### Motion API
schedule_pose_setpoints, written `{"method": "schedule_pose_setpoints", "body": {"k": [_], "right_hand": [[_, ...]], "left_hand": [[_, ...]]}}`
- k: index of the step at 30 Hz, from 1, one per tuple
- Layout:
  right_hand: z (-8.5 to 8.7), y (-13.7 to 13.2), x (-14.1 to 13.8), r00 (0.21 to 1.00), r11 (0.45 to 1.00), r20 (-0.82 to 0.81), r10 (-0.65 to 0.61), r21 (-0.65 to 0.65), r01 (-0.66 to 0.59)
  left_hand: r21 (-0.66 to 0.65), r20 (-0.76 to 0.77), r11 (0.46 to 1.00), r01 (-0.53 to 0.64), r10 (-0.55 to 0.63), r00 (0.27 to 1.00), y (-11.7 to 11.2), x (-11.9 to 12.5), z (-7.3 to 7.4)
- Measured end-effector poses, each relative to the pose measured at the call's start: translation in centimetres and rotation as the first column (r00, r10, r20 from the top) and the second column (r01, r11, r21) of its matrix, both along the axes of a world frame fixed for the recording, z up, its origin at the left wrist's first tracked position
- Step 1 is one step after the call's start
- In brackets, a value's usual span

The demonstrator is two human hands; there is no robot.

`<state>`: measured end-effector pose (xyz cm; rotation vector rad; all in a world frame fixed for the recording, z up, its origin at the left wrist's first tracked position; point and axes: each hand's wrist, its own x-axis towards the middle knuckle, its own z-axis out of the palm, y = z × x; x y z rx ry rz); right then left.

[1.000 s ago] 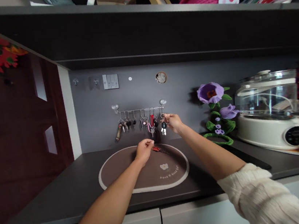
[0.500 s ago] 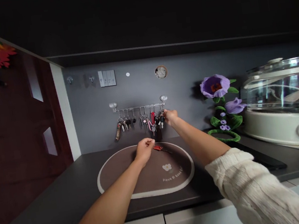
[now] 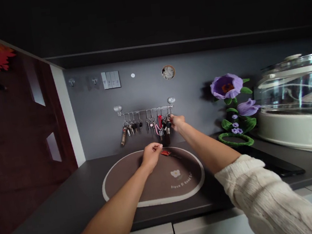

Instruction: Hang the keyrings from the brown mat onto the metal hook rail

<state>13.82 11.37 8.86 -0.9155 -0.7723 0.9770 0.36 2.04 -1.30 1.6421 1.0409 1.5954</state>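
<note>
A chrome key rack (image 3: 143, 111) on the grey wall carries several bunches of keys. My right hand (image 3: 177, 122) reaches up to its right end, fingers pinched on a dark key fob (image 3: 168, 125) hanging from the last hook. My left hand (image 3: 150, 155) hovers over the brown oval mat (image 3: 129, 180) on the counter, fingers curled together; what they hold, if anything, is too small to make out. A red key tag (image 3: 165, 153) lies on the mat just right of that hand.
Purple fabric flowers (image 3: 226, 86) stand on the dark counter (image 3: 70, 205) to the right, beside a white appliance with a clear lid (image 3: 296, 114). A dark wooden door (image 3: 15, 143) is at the left. Light switches (image 3: 111, 79) sit above the rack.
My right hand has lifted the key fob closer to the rack's last hook. My left hand has stayed over the mat. My view has tipped down, losing the shelf top.
</note>
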Motion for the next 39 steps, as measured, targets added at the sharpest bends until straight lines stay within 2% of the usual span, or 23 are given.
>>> {"method": "schedule_pose_setpoints", "body": {"k": [4, 20, 29, 32, 37, 39], "right_hand": [[-0.5, -0.5, 0.3, 0.997, 0.996, 0.045, 0.069, 0.053, -0.072], [-1.9, -0.2, 1.6, 0.983, 0.969, 0.152, 0.106, 0.207, -0.137], [-2.7, -1.2, 2.4, 0.949, 0.965, 0.294, 0.112, 0.195, -0.174], [-2.8, -1.7, 2.6, 0.959, 0.973, 0.275, 0.075, 0.188, -0.130], [-4.0, -2.9, 2.9, 0.955, 0.991, 0.273, -0.113, 0.107, 0.086], [-4.8, -3.8, 2.8, 0.956, 0.993, 0.277, -0.100, 0.085, 0.079]], "left_hand": [[0.000, 0.010, 1.000, 0.009, -0.009, 1.000, 0.0, 0.0, 0.0], [0.010, 0.011, 1.000, 0.000, 0.000, 1.000, 0.2, -0.2, -0.1], [-0.001, 0.018, 1.000, -0.019, 0.019, 1.000, -0.1, -0.3, 0.2], [0.002, 0.012, 0.999, -0.033, 0.033, 0.999, 0.2, -0.5, 0.0], [0.018, -0.047, 0.999, -0.049, 0.049, 0.998, 0.4, -0.8, -0.2], [0.011, -0.082, 0.999, -0.049, 0.050, 0.995, 0.3, -0.9, -0.3]]}}
